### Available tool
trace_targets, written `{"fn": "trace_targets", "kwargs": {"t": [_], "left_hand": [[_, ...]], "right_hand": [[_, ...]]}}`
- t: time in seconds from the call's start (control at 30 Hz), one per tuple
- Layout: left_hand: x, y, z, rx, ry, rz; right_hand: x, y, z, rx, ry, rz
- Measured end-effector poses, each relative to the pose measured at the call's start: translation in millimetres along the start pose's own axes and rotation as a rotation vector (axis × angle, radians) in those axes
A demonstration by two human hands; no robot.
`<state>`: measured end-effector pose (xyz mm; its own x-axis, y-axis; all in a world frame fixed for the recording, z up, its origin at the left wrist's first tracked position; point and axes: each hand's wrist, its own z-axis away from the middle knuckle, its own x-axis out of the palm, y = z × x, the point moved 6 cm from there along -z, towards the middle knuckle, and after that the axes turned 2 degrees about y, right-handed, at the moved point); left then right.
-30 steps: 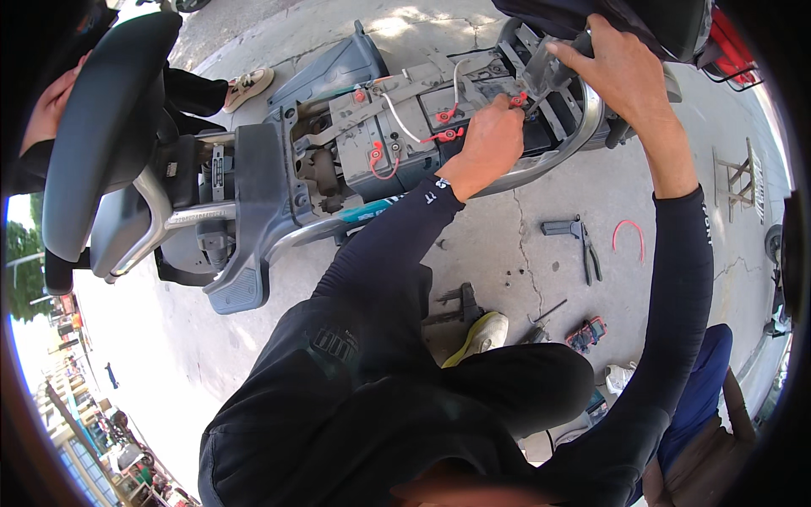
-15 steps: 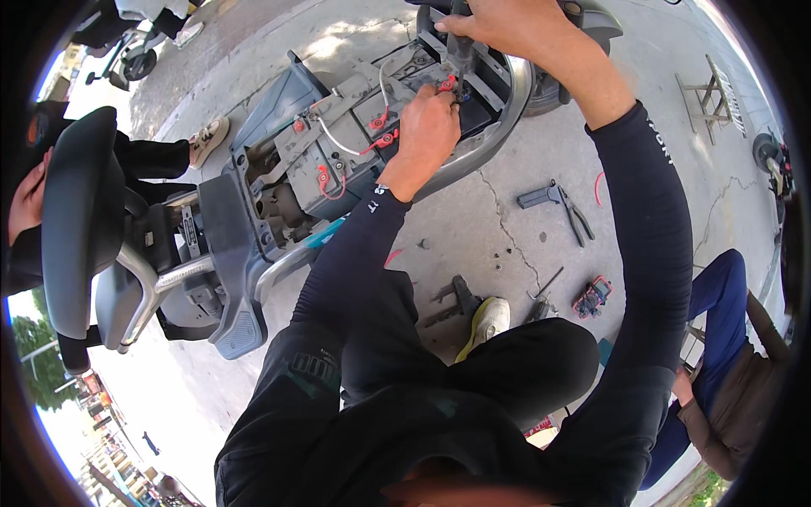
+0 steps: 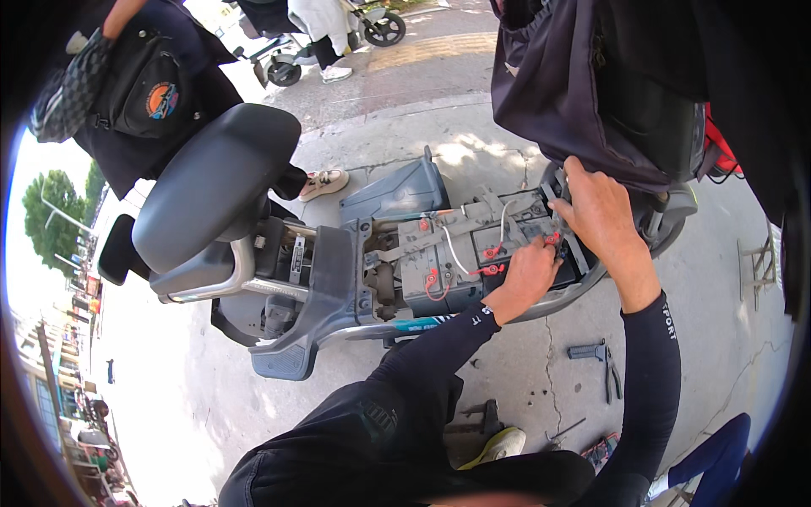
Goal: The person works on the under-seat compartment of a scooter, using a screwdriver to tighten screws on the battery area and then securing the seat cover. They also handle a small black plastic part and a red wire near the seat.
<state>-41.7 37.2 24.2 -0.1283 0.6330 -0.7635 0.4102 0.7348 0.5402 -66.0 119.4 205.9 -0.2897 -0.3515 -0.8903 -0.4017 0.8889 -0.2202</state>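
Observation:
My left hand (image 3: 525, 280) is closed, fingertips pinched at the right-hand battery beside a red terminal cover (image 3: 552, 239); what they hold is hidden. My right hand (image 3: 601, 215) is curled round a dark upright tool, mostly hidden, just above the right end of the open battery bay. Grey, dusty batteries (image 3: 420, 262) sit side by side in an electric scooter's floor. White wires (image 3: 456, 252) and red-covered terminals (image 3: 491, 270) link them. A grey strap (image 3: 422, 239) runs across their tops.
The scooter's black seat (image 3: 220, 173) rises at left. A grey plastic panel (image 3: 395, 193) lies beyond the batteries. Pliers (image 3: 610, 372), a red meter (image 3: 601, 449) and a thin rod tool (image 3: 566, 429) lie on the concrete. A person with a black bag (image 3: 152, 93) stands at far left.
My view has swung left and up, bringing the seat, the bystander and a large dark bag-like cover into sight. Both hands stay at the same end of the batteries.

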Motion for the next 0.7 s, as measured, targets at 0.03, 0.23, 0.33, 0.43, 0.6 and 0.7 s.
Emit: {"fn": "trace_targets", "kwargs": {"t": [0.03,0.23,0.33,0.43,0.6,0.7], "left_hand": [[0,-2,1,-0.003,-0.011,-0.018],[2,-10,7,-0.048,-0.021,0.004],[6,-8,8,-0.061,-0.043,0.004],[8,-7,4,-0.061,-0.040,-0.010],[2,-13,4,-0.051,0.015,-0.008],[3,-8,-4,-0.008,0.086,0.036]], "right_hand": [[-2,-7,0,-0.119,0.030,-0.085],[-2,3,-12,0.073,-0.369,-0.311],[-2,4,-3,-0.035,-0.219,-0.225],[-1,4,0,-0.009,-0.114,-0.124],[14,2,-1,0.145,-0.017,-0.031],[10,16,-6,-0.003,-0.043,-0.144]]}}
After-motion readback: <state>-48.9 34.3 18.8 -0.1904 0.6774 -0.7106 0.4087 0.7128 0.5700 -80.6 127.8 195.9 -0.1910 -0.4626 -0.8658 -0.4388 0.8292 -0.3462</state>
